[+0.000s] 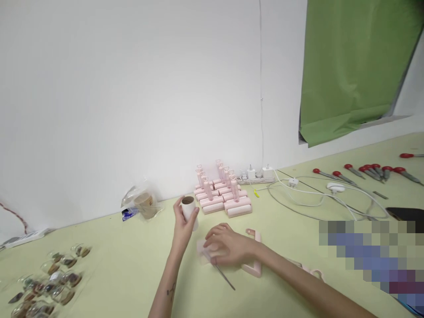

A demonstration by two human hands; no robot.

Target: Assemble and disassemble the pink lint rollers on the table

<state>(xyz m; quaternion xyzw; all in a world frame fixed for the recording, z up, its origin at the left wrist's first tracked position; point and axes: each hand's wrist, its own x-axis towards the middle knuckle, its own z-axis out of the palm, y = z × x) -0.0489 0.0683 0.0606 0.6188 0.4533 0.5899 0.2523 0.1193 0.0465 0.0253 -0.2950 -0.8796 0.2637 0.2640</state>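
My left hand (183,216) is wrapped round a white paper roll (194,224), held upright with its brown cardboard core showing at the top. My right hand (228,247) is bent low over the table, its fingers smeared by motion. Under and beside those fingers lies a pale pink, partly see-through piece (202,252). A thin grey metal rod (225,278) sticks out below the right thumb; whether the fingers grip either one is unclear. Partly behind the right hand is a pink angular frame (257,256).
Pink rollers (212,203) with clear handles stand in rows by the wall. Left are a bagged tape roll (145,204) and several small glass domes (62,293). A power strip (255,180), cables, a green curtain (354,66) and red-handled tools (372,170) occupy the right.
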